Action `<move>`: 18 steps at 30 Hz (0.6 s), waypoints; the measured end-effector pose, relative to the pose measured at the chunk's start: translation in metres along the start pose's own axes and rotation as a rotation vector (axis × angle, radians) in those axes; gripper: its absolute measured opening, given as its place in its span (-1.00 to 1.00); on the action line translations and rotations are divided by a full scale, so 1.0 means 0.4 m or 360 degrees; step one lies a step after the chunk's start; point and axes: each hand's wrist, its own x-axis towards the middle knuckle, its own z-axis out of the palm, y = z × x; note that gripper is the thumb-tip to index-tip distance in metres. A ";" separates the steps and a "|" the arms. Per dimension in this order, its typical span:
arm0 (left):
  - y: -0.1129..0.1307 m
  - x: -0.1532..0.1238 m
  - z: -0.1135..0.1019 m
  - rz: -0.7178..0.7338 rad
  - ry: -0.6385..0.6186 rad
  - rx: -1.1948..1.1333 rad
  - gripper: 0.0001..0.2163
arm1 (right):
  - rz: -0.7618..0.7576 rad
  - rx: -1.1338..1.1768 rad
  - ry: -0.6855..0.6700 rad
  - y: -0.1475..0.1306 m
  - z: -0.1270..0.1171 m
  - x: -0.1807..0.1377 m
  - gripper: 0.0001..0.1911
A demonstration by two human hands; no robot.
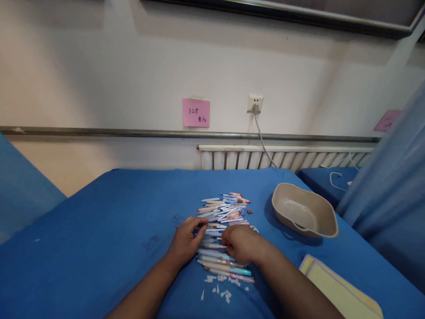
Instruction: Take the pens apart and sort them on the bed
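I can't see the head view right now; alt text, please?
Two bare hands are at a column of pens on a blue-covered table: left hand at its left edge, right hand over its right side. Small white pieces lie at the near end. Farther right sit a beige basin and something flat and yellow.

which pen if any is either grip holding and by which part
Cannot be told: the left grip is at the left ends of the pens; the right grip curls over others, hiding any hold.
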 end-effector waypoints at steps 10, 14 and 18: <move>0.043 -0.003 -0.007 0.0242 -0.0337 -0.0058 -0.84 | 0.0141 0.1565 -0.0110 0.089 0.026 0.015 -0.87; 0.037 -0.001 -0.005 0.0218 -0.0355 0.0060 -0.81 | 0.0096 0.1500 0.0013 0.081 0.034 0.025 -0.82; 0.033 -0.001 -0.008 0.0126 -0.0394 0.0213 -0.68 | 0.0038 0.1340 0.0207 0.074 0.032 0.027 -0.90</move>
